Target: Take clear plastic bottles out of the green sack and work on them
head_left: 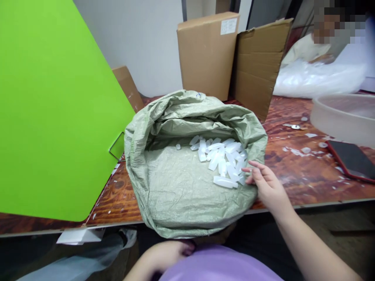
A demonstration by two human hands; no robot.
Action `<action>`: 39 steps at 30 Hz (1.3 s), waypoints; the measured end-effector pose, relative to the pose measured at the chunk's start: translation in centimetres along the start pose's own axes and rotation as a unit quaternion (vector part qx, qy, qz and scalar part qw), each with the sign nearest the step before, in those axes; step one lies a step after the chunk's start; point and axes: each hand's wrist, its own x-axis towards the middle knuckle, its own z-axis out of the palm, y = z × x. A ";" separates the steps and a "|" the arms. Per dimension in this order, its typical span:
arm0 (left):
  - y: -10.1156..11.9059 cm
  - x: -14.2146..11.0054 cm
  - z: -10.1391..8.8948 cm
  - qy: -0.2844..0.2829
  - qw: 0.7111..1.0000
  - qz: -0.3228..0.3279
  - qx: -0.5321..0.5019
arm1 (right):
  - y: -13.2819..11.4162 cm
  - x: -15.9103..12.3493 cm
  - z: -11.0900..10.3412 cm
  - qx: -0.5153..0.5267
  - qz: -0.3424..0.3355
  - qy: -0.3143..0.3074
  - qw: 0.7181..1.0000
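Note:
A green woven sack (181, 210) with its rim rolled down sits at the table's front edge. Inside, toward its right side, lies a pile of small translucent white plastic pieces (225, 181), long and tapered like little tubes. My right hand (268, 185) reaches over the sack's right rim, its fingertips beside the pile. The fingers are slightly curled and apart, and I see nothing held in them. Low in front of the sack, against my body, rests my left hand (178, 249); its fingers are in shadow and mostly hidden.
A large green board (58, 117) stands at the left, with a cardboard box (208, 58) and a cardboard flap (258, 70) behind the sack. To the right are a phone (354, 158), a translucent round tub (342, 121) and white scraps. Another person sits beyond.

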 end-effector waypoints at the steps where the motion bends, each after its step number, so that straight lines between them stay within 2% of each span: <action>1: 0.2 -1.4 -0.7 -0.024 0.998 -0.012 0.064 | 0.2 -0.4 -0.4 0.001 -0.005 -0.011 1.000; 4: 2.8 -5.5 -3.2 0.005 0.978 -0.015 0.210 | 0.7 -1.1 -0.9 -0.034 -0.035 -0.038 0.998; 6: 5.7 -6.6 -4.5 0.007 0.970 0.016 0.243 | 0.8 -1.4 -1.0 -0.119 -0.084 -0.054 0.988; 7: 7.2 -6.3 -4.8 0.042 0.967 0.037 0.247 | 0.8 -1.5 -1.0 -0.161 -0.111 -0.058 0.979; 8: 8.6 -5.4 -5.0 0.116 0.956 0.056 0.263 | 0.7 -1.6 -0.9 -0.193 -0.132 -0.063 0.970; 9: 9.9 -3.9 -5.0 0.199 0.931 0.081 0.294 | 0.6 -1.7 -0.8 -0.211 -0.145 -0.069 0.964; 10: 11.1 -1.9 -4.8 0.257 0.901 0.109 0.331 | 0.5 -1.9 -0.7 -0.216 -0.148 -0.079 0.962; 11: 12.0 0.3 -4.6 0.291 0.873 0.140 0.365 | 0.3 -2.1 -0.5 -0.215 -0.145 -0.092 0.961; 13: 13.2 4.8 -4.1 0.295 0.835 0.182 0.428 | 0.0 -2.4 -0.3 -0.216 -0.142 -0.117 0.959; 15: 13.7 8.3 -3.8 0.295 0.818 0.175 0.462 | -0.2 -2.8 -0.3 -0.226 -0.138 -0.141 0.954; 18: 13.6 10.3 -3.7 0.312 0.814 0.146 0.468 | -0.3 -3.2 -0.7 -0.246 -0.110 -0.163 0.949; 20: 13.2 9.7 -3.8 0.324 0.821 0.148 0.447 | -0.3 -3.4 -0.9 -0.252 -0.085 -0.160 0.951; 22: 12.9 8.4 -3.8 0.323 0.843 0.151 0.402 | -0.4 -3.5 -0.9 -0.249 -0.076 -0.166 0.951; 26: 12.2 5.6 -3.6 0.294 0.895 0.119 0.312 | -1.4 -3.6 -0.1 -0.207 -0.120 -0.268 0.933; 29: 11.1 4.4 -4.0 0.231 0.953 0.076 0.179 | -2.4 -3.8 0.9 -0.167 -0.157 -0.334 0.914; 31: 10.3 3.9 -4.5 0.166 0.983 0.040 0.064 | -3.2 -4.0 1.4 -0.159 -0.195 -0.366 0.896; 33: 9.8 3.3 -5.3 0.078 0.996 0.014 -0.030 | -4.3 -4.2 1.9 -0.181 -0.233 -0.403 0.866; 35: 9.6 2.6 -6.0 -0.025 0.996 0.008 -0.088 | -5.3 -4.4 2.5 -0.218 -0.241 -0.435 0.840; 36: 9.6 2.2 -6.3 -0.057 0.994 0.016 -0.096 | -5.7 -4.4 2.8 -0.233 -0.242 -0.448 0.829; 37: 9.6 1.8 -6.4 -0.064 0.994 0.025 -0.088 | -6.0 -4.3 3.2 -0.245 -0.234 -0.455 0.823; 39: 9.5 1.1 -6.4 -0.005 0.999 0.031 -0.035 | -6.2 -4.1 4.0 -0.273 -0.195 -0.448 0.829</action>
